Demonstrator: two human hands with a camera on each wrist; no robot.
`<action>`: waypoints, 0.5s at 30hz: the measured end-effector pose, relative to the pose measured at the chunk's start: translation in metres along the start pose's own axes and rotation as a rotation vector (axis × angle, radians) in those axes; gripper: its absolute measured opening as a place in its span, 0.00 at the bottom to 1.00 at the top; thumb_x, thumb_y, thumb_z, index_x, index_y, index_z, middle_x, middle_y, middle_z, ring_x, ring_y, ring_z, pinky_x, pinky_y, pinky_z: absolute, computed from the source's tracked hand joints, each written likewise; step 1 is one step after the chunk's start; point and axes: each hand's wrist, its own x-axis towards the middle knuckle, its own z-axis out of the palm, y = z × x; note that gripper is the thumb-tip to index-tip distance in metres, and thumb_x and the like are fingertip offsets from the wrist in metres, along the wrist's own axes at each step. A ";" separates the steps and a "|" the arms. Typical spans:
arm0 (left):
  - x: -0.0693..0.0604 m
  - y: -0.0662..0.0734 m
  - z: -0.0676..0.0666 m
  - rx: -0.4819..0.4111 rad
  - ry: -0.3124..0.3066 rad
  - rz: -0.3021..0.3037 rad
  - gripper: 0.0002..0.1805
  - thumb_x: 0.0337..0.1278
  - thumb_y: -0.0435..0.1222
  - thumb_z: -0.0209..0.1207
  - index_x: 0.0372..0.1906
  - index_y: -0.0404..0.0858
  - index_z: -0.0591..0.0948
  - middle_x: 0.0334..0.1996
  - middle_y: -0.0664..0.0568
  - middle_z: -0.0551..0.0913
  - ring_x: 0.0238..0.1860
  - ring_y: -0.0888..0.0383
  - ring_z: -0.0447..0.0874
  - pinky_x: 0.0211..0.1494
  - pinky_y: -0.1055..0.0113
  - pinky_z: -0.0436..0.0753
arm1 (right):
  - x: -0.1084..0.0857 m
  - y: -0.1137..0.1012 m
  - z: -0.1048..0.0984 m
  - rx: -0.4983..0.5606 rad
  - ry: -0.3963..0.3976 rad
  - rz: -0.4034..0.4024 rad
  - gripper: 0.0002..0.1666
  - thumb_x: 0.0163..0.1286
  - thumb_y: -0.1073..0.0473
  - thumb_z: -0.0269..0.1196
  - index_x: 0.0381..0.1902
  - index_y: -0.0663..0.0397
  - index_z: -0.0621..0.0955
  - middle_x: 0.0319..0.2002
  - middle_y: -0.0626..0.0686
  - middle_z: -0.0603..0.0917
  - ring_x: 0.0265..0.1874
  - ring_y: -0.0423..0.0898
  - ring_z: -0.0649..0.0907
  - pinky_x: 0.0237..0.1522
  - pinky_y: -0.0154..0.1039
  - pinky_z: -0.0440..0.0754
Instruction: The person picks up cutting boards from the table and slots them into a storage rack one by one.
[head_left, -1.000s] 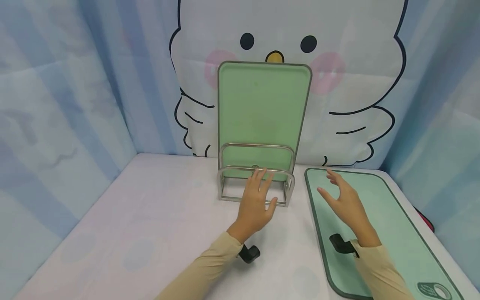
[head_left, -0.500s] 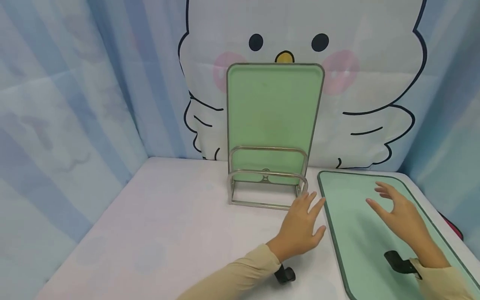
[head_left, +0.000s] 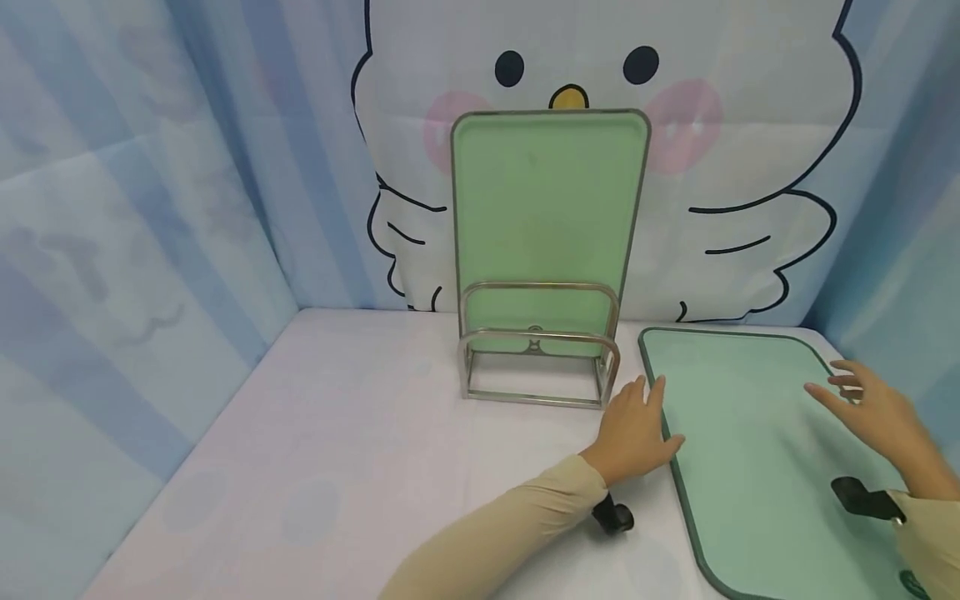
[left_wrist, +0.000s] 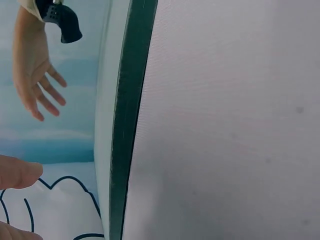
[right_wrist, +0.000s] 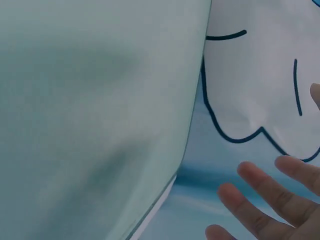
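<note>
A pale green cutting board (head_left: 750, 417) with a dark green rim lies flat on the right of the table. My left hand (head_left: 633, 437) hovers by its left edge, fingers spread; in the left wrist view that rim (left_wrist: 127, 110) runs close beside the fingertips (left_wrist: 20, 172). Over the board's right side is my right hand (head_left: 881, 417), thumb and fingers apart, holding nothing. The right wrist view has its fingers (right_wrist: 270, 205) beyond the board's surface (right_wrist: 100, 100). A second green cutting board (head_left: 543, 200) stands upright in a metal rack (head_left: 536, 400).
The white tablecloth (head_left: 300, 450) stretches left of the rack. Behind the table hangs a curtain (head_left: 750, 108) with a cartoon bird, and blue curtains (head_left: 135, 208) close in the sides. A black camera mount (head_left: 862, 500) sits on the right wrist.
Both hands have moved right, the left from in front of the rack to the lying board's left edge, the right toward that board's far right side. The head view has shifted slightly.
</note>
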 end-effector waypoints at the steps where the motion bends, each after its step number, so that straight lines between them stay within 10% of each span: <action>1: 0.004 0.002 0.001 -0.019 -0.014 -0.022 0.41 0.57 0.59 0.54 0.70 0.41 0.61 0.64 0.46 0.70 0.64 0.57 0.70 0.64 0.71 0.71 | 0.001 0.004 -0.001 -0.006 -0.011 0.016 0.55 0.65 0.32 0.52 0.72 0.66 0.49 0.58 0.79 0.64 0.52 0.75 0.66 0.42 0.71 0.70; 9: 0.021 0.014 0.007 -0.159 -0.132 -0.238 0.43 0.49 0.61 0.60 0.67 0.43 0.65 0.58 0.54 0.74 0.57 0.60 0.73 0.55 0.75 0.73 | -0.006 0.003 -0.015 -0.056 -0.143 0.099 0.57 0.67 0.32 0.48 0.67 0.80 0.49 0.55 0.85 0.60 0.49 0.78 0.66 0.44 0.70 0.69; 15: 0.022 0.015 0.012 -0.491 -0.155 -0.375 0.39 0.47 0.51 0.66 0.65 0.41 0.68 0.57 0.51 0.77 0.58 0.56 0.73 0.57 0.71 0.73 | -0.020 -0.033 -0.037 -0.007 -0.240 0.146 0.55 0.69 0.35 0.47 0.64 0.85 0.48 0.56 0.86 0.58 0.51 0.79 0.63 0.49 0.70 0.68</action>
